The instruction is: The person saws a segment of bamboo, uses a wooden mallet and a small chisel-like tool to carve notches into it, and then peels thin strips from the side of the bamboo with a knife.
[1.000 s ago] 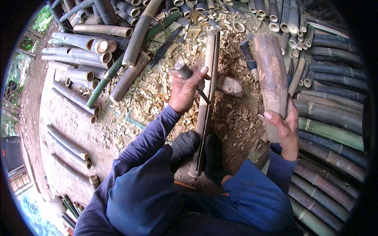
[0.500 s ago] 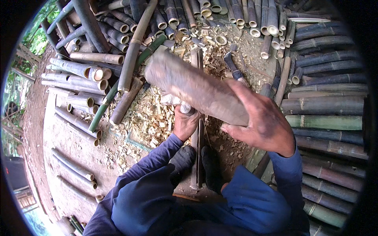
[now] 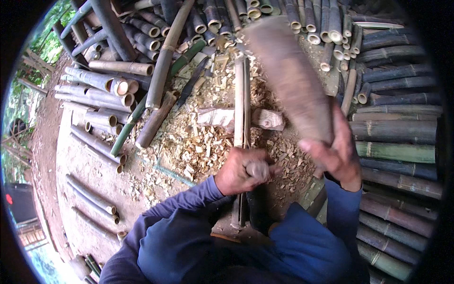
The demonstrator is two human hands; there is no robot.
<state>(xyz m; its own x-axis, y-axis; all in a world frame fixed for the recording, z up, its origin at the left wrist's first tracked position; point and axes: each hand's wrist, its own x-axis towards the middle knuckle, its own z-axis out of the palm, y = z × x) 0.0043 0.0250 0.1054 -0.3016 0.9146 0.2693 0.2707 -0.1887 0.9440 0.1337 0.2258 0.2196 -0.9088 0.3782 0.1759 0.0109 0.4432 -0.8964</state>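
In my left hand is a tool with a rounded wooden handle end, probably a chisel; its lower part is hidden below my fist. The fist is over a split bamboo pole that runs away from me between my feet. Under the pole lies a rough wooden block, crosswise. My right hand grips the near end of a thick wooden club, blurred by motion. The club is raised above the ground, to the right of the pole and apart from the handle.
Wood chips cover the ground around the pole. Dark bamboo poles are stacked along the right. Cut bamboo pieces lie at the left, with more bamboo tubes along the far side. A green bamboo pole slants at the left.
My left hand has come nearer to me and rightward with the handle, over the pole. The club has swung from across the pole to pointing away, and my right hand has moved slightly right.
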